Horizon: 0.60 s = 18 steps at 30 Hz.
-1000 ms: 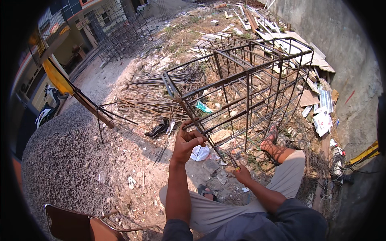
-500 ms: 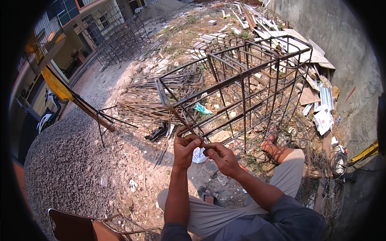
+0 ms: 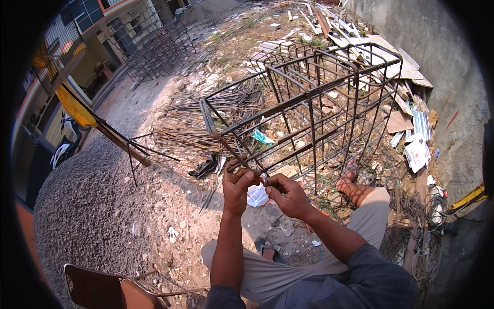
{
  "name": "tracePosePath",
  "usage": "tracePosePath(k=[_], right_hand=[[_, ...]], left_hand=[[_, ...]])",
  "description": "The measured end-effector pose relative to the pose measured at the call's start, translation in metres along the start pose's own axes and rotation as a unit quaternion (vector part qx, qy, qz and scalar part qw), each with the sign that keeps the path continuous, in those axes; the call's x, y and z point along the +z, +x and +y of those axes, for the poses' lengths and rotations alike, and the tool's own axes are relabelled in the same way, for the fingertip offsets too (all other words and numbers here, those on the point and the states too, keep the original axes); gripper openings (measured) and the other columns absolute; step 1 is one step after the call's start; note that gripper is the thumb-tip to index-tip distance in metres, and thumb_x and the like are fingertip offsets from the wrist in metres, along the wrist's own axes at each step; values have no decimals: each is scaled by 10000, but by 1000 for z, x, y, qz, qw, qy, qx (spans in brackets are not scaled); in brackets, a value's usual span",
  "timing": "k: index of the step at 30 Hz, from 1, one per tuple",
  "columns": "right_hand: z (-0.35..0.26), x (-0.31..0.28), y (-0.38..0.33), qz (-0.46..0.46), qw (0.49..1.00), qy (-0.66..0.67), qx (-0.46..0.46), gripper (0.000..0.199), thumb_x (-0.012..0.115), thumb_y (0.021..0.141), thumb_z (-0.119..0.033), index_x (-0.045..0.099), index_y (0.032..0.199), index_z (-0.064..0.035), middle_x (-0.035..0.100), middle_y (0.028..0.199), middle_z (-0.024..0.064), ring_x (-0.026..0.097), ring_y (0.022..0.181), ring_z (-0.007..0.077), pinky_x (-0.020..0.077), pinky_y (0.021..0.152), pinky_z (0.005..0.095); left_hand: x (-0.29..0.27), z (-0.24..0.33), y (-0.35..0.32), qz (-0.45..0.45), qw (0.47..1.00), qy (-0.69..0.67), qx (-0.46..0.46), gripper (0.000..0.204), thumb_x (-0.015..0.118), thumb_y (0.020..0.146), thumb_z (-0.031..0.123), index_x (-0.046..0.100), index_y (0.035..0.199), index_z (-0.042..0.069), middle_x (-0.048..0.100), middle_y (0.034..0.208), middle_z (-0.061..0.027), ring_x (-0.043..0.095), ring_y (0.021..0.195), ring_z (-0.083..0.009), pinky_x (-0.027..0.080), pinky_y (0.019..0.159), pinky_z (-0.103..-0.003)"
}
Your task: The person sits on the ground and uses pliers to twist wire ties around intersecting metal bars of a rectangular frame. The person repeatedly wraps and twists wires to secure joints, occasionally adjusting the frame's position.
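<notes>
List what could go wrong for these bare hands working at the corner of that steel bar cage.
1. Both the left hand and the right hand are bare and pinch at a joint of the rusty rebar cage; a wire or bar end could cut or prick the fingers.
2. The sandalled foot rests against the cage's base amid loose debris; if the cage shifts, the toes could get jammed or scraped.

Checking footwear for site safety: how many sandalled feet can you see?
2. One sandalled foot shows between the knees, under the left hand; the other sandalled foot rests right of the right hand, against the rusty rebar cage.
</notes>
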State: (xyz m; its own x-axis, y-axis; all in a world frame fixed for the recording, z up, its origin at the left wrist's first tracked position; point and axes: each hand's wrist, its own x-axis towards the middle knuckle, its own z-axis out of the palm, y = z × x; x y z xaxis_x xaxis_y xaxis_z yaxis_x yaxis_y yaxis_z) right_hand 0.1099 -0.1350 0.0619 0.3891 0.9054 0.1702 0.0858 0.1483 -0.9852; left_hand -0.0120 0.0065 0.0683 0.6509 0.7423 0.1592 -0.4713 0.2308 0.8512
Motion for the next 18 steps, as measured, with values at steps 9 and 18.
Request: tracePosePath(k=[9, 18], right_hand=[[33, -56, 0, 120, 979, -163, 8, 204, 616, 981, -171, 622, 1119, -21, 672, 805, 100, 627, 687, 177, 506, 672, 325], [2, -70, 43, 118, 991, -59, 21, 351, 629, 961, -159, 627, 1274, -1, 620, 748, 4, 548, 653, 83, 474, 610, 290]], left_hand=[[-6, -5, 1, 42, 999, 12, 19, 432, 666, 939, 79, 531, 1340, -12, 634, 861, -41, 580, 694, -122, 505, 642, -298], [2, -14, 3, 100, 992, 36, 68, 282, 651, 964, 56, 586, 1236, 17, 661, 1175, -119, 661, 921, -175, 559, 817, -343]])
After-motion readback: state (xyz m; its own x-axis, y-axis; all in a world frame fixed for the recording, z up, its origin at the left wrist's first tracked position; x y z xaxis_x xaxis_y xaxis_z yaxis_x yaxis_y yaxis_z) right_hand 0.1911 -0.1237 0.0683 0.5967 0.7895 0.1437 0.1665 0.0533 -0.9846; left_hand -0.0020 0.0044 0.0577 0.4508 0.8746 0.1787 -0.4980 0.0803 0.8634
